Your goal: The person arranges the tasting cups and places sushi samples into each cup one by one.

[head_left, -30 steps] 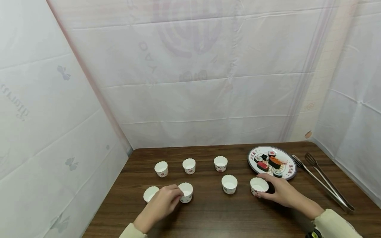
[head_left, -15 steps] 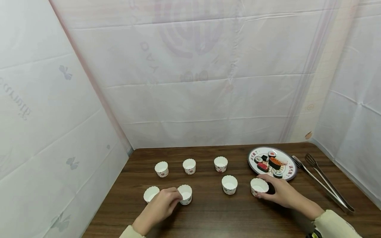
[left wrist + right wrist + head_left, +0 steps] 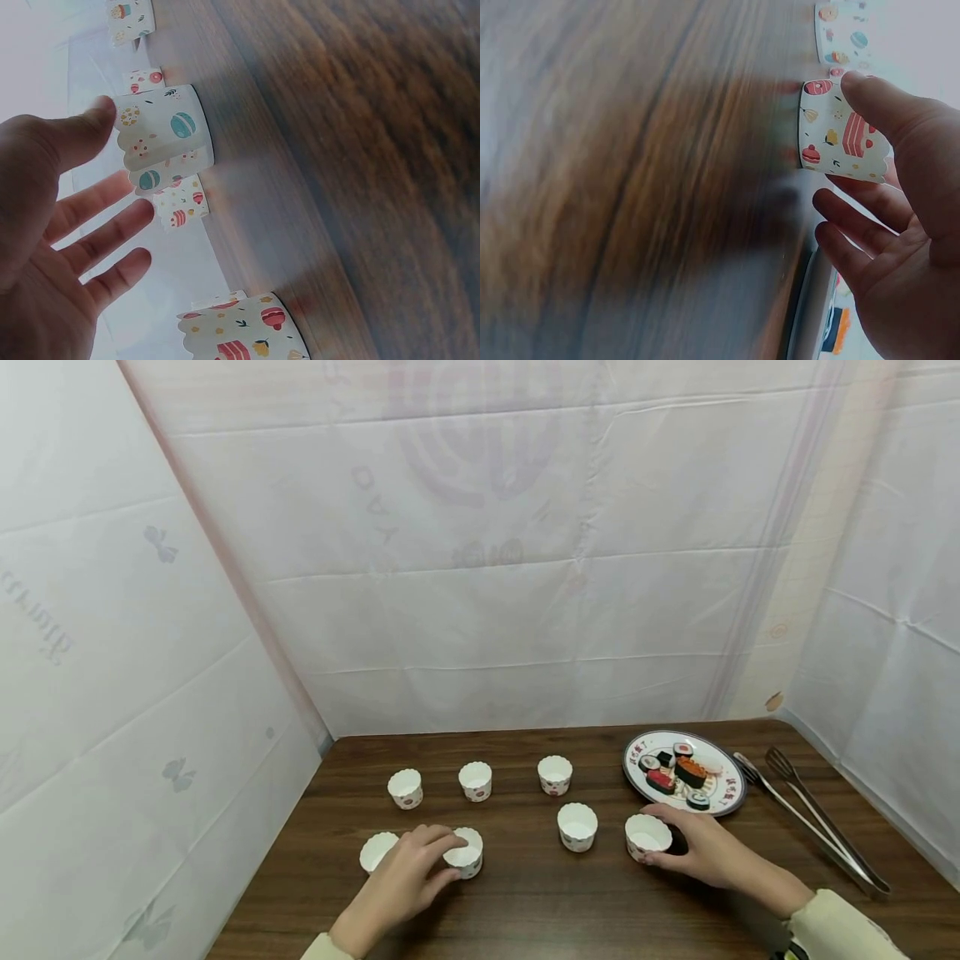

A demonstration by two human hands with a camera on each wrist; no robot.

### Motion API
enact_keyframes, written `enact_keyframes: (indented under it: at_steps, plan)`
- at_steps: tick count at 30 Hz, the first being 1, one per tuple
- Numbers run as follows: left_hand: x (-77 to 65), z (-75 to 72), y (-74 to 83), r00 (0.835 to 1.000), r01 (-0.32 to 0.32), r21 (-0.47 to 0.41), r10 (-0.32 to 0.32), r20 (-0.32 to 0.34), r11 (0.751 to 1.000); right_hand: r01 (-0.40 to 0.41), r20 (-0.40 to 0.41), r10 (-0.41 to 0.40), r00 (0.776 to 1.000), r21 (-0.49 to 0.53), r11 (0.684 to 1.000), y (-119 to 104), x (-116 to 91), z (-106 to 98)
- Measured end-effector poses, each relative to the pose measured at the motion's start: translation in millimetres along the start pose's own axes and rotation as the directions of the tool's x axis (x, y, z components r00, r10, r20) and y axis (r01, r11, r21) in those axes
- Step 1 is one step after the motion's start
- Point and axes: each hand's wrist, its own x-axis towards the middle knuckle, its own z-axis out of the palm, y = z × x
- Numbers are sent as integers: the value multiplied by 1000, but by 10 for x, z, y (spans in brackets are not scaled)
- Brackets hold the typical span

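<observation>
My left hand (image 3: 408, 872) is at a white paper baking cup (image 3: 468, 853), thumb and forefinger spread apart at its near left side. In the left wrist view the thumb tip is right at the scalloped rim of this printed cup (image 3: 161, 139), and the other fingers stretch loosely beyond it. On the right, my right hand (image 3: 708, 847) holds another baking cup (image 3: 648, 837) between thumb and forefinger. The right wrist view shows the thumb on that cup's printed wall (image 3: 840, 131), the forefinger partly hidden behind it. Both cups stand upright.
Several more baking cups stand about: one (image 3: 577, 828) between the hands, one (image 3: 375, 852) partly behind the left hand, others along a back row (image 3: 476, 782). A plate (image 3: 637, 785) with sushi pieces and metal tongs (image 3: 817, 831) lie at the right. A white sheet (image 3: 480, 635) borders the table.
The left thumb and forefinger, earlier together at the cup's rim, have spread apart, and that cup has shifted slightly toward me. The right hand's cup has moved slightly left with the hand.
</observation>
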Motion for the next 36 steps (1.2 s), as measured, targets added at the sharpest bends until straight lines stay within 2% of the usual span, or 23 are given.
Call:
enact_keyframes:
  at_steps: [11,19,25,30,36]
  plan:
    - [19,-41,-26,997,13,3,-13,-72,1000,-14,110,6,994,75,997,-193,1,31]
    - [25,-54,-34,993,14,-5,-14,-117,1000,64,90,-75,993,128,990,-387,12,125]
    - [27,-65,-44,992,30,11,-29,-125,999,110,90,-130,987,201,973,-516,48,193]
    - [36,-73,-45,991,32,10,-30,-131,999,91,132,-126,983,241,966,-622,86,237]
    - [43,-68,-56,989,29,14,-27,-149,999,47,157,-84,984,225,973,-733,135,303]
